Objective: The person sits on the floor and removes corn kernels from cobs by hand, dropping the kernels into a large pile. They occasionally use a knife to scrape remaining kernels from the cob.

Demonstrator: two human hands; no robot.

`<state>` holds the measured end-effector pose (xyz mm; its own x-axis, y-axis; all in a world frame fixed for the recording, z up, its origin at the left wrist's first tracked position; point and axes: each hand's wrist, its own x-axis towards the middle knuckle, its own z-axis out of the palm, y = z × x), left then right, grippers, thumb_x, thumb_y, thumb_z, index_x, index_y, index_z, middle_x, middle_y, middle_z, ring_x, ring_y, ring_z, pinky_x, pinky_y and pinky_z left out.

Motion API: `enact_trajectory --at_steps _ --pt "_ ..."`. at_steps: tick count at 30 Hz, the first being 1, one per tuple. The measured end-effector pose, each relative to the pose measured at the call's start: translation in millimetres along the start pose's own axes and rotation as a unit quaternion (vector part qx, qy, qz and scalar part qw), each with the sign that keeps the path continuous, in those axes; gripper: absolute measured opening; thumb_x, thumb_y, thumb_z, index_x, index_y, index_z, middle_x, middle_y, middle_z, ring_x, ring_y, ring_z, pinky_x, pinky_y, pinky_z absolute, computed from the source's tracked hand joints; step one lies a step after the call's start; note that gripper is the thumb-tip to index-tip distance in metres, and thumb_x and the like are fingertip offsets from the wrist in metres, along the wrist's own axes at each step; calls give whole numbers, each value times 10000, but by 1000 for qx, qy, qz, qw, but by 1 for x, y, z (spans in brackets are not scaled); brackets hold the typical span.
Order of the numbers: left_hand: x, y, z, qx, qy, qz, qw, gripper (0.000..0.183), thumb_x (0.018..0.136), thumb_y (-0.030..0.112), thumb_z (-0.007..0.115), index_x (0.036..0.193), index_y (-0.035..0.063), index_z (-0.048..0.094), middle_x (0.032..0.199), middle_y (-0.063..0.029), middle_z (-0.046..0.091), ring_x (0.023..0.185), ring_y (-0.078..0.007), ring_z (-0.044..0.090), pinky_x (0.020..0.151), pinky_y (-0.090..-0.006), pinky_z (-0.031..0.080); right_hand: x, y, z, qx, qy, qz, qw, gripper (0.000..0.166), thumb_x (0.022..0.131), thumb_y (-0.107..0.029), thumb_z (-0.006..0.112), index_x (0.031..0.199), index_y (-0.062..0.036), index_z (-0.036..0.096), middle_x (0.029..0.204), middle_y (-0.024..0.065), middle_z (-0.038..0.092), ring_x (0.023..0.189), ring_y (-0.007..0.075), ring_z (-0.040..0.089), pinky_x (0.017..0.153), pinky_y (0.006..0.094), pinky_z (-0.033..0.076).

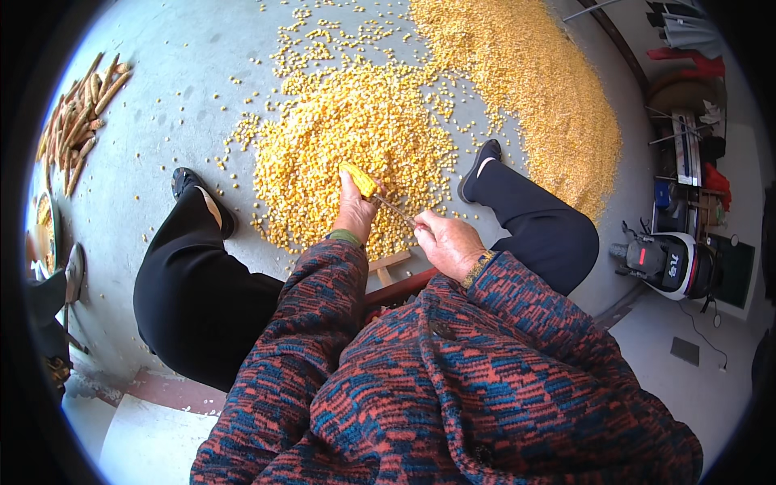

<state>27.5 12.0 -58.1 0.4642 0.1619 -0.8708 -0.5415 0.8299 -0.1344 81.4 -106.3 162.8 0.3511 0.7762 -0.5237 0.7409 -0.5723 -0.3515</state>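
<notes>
My left hand (356, 206) grips a yellow corn cob (360, 180) that still bears kernels, its far end tilted up to the left. A thin metal rod tool, perhaps a screwdriver or awl (397, 209), runs from the cob's near end to my right hand (448, 241), which is shut on its handle end. The handle itself is hidden by my fingers. Both hands are above a mound of loose corn kernels (339, 127) on the floor between my feet.
A larger heap of kernels (533, 91) spreads at upper right. Stripped cobs (79, 121) are piled at far left, near a basin (50, 230) and another person's shoe (74, 273). A wooden piece (388, 262) sits before me. A scooter (673, 267) stands at right.
</notes>
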Motion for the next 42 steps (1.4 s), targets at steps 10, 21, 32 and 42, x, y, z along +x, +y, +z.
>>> enact_trajectory --at_steps 10,21,32,42 --pt "14 4 -4 12 -16 31 999 523 860 601 294 971 107 427 752 -106 509 542 -234 502 436 -359 461 5 -11 11 -104 23 -46 993 162 837 -204 467 899 -61 511 649 164 598 620 331 606 560 455 476" --pt "10 -6 -12 76 18 81 994 507 901 547 271 1112 147 500 915 -83 564 761 -267 550 659 -436 496 50 -17 35 -105 4 3 994 173 819 -203 481 849 -41 532 685 184 600 685 359 600 634 471 461" --pt "31 1 -24 84 23 117 989 571 850 583 372 1135 100 486 1025 -109 554 876 -276 556 703 -460 489 100 -4 54 -19 7 17 1000 210 822 -228 487 876 -41 566 759 199 615 741 371 597 673 460 467" --pt "28 -2 -23 27 -17 37 999 561 876 595 269 1018 108 506 712 -87 539 564 -215 528 489 -370 488 163 35 65 33 18 53 998 189 775 -205 540 834 -41 612 768 176 621 733 329 603 681 388 476"
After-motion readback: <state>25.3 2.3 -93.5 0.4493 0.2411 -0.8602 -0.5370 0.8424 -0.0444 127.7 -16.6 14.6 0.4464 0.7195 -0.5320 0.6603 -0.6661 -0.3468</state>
